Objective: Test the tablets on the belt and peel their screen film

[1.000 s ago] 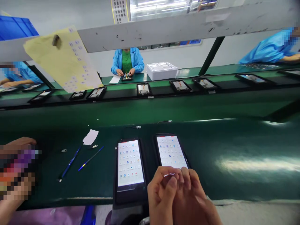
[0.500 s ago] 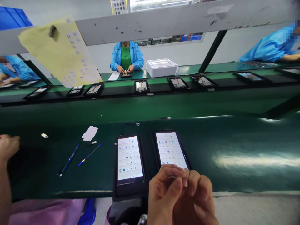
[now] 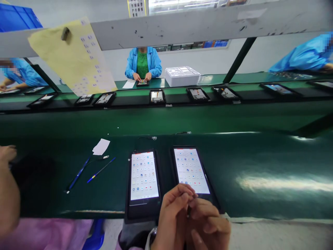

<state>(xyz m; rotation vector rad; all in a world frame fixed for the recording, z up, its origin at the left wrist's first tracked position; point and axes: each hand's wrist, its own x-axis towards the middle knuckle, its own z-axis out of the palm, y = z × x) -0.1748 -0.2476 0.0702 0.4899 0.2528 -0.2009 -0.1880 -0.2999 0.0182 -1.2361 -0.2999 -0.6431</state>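
Note:
My left hand [image 3: 173, 217] and my right hand [image 3: 208, 224] are together at the near edge of the green belt, fingers curled and pinching a small dark object [image 3: 189, 210] between them; what it is I cannot make out. Just ahead of them lie two black phones with lit screens: the left phone [image 3: 144, 177] and the right phone [image 3: 191, 170], whose near end is partly covered by my fingers.
Two blue pens [image 3: 78, 175] and a white paper scrap [image 3: 101, 146] lie left of the phones. Another person's arm [image 3: 9, 194] reaches in at far left. Across, several devices ride a far belt [image 3: 182, 119]; a white box [image 3: 182, 76] and seated workers sit beyond.
My hands have drawn back toward me and lower, uncovering more of the right phone's screen. The neighbour's hand at left has pulled back; the small white piece near it is gone from view.

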